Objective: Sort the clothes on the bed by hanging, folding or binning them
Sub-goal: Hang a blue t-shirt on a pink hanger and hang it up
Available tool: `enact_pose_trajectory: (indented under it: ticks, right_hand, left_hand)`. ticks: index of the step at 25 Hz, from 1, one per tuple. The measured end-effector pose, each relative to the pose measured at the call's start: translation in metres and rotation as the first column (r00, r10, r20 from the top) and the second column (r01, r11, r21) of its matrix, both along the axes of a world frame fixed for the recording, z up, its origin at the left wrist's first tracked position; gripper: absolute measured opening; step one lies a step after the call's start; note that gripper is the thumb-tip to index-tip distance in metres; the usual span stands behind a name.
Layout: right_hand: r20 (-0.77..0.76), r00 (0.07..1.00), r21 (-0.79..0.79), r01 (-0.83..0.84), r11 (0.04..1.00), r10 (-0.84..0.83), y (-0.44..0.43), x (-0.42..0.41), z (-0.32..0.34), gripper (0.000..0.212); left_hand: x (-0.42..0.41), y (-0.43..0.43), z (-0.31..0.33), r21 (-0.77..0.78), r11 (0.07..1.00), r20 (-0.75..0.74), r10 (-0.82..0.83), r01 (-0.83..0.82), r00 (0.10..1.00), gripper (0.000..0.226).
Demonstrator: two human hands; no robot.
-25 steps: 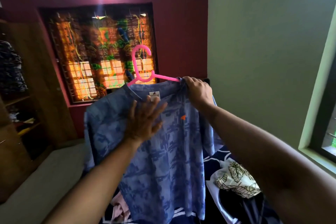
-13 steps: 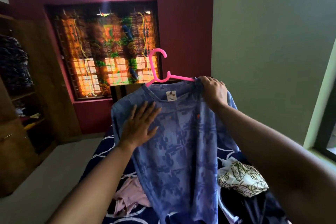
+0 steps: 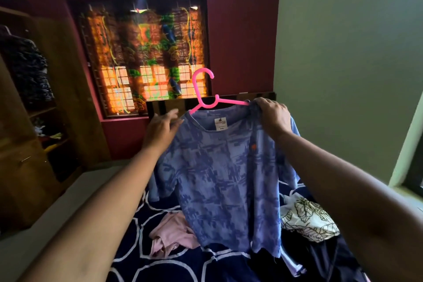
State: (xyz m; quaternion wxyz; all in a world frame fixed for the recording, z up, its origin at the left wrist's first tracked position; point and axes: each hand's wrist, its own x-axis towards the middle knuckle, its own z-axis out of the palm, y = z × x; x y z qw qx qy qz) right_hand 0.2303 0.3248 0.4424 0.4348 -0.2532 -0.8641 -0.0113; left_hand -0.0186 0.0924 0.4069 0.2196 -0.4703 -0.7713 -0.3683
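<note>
Now, right hand (image 3: 273, 114): I see it pinching the blue T-shirt (image 3: 219, 178) at its shoulder, where the pink hanger (image 3: 203, 89) arm ends, at the shirt's 2 o'clock.
left hand (image 3: 161, 131): fingers straight, touching the shoulder at 10 o'clock.
blue T-shirt: held up, draped from the hanger above the bed (image 3: 174, 265).
bed: pink garment (image 3: 169, 233) at the shirt's 7 o'clock, leaf-print cloth (image 3: 306, 220) at 4 o'clock.

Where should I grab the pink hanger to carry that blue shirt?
Grab the pink hanger by its bare neck just under the hook, coming from above. That part stands clear of the blue shirt; the arm ends are tucked in its shoulders, and the right hand pinches the right one.
</note>
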Motion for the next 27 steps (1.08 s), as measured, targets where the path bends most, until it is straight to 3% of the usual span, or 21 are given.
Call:
enact_pose_trajectory:
  ticks: [2,3,7,12,17,19,21,23,24,25,26,27]
  right_hand:
    - [0.067,0.998,-0.060,0.017,0.998,-0.013,-0.002,-0.001,-0.001,0.028]
    - [0.113,0.994,-0.118,0.020,0.993,-0.007,-0.003,-0.002,-0.001,0.031]
    - [0.177,0.972,-0.261,-0.104,0.960,0.154,-0.009,-0.006,-0.003,0.032]
    - [0.104,0.977,-0.151,-0.170,0.974,0.187,-0.016,-0.006,-0.001,0.028]
    - [0.009,0.975,-0.161,-0.219,0.962,0.223,-0.020,-0.010,0.011,0.026]
    - [-0.031,0.983,-0.134,-0.183,0.974,0.180,-0.015,-0.004,0.013,0.024]
    - [-0.027,0.988,-0.099,-0.152,0.983,0.150,-0.008,0.002,0.015,0.021]
    - [-0.009,0.994,-0.087,-0.113,0.990,0.113,-0.001,0.006,0.016,0.020]
    - [-0.011,0.995,-0.091,-0.103,0.991,0.102,0.001,0.006,0.016,0.020]
    - [-0.017,0.995,-0.094,-0.103,0.990,0.102,0.001,0.005,0.016,0.020]
    - [-0.029,0.993,-0.090,-0.113,0.990,0.111,-0.001,0.002,0.017,0.020]
    - [-0.042,0.991,-0.078,-0.132,0.988,0.129,-0.005,-0.002,0.018,0.020]
  left_hand:
    - [0.002,-0.002,0.012,-0.122,0.990,0.236,-0.040,0.071,0.971,0.056]
    - [0.001,-0.001,0.014,-0.131,0.989,0.269,-0.031,0.068,0.963,0.042]
    - [-0.005,-0.002,0.012,-0.041,0.999,0.169,0.010,-0.003,0.985,0.026]
    - [0.000,0.001,0.013,0.000,1.000,0.098,-0.014,0.015,0.995,0.024]
    - [0.014,-0.012,0.017,0.169,0.977,0.050,-0.137,0.127,0.989,0.018]
    - [-0.005,-0.034,-0.001,0.147,0.980,0.119,-0.152,0.135,0.981,0.022]
    - [-0.035,-0.059,-0.024,0.054,0.998,0.282,-0.048,0.034,0.958,0.022]
    - [-0.049,-0.079,-0.038,-0.049,0.971,0.371,0.236,-0.235,0.898,0.023]
    - [-0.047,-0.084,-0.044,-0.088,0.909,0.283,0.415,-0.408,0.864,0.041]
    - [-0.036,-0.087,-0.045,-0.067,0.836,0.101,0.549,-0.545,0.830,0.057]
    - [-0.023,-0.088,-0.046,0.010,0.801,-0.126,0.594,-0.598,0.794,0.065]
    - [-0.004,-0.085,-0.046,0.082,0.825,-0.354,0.549,-0.560,0.757,0.068]
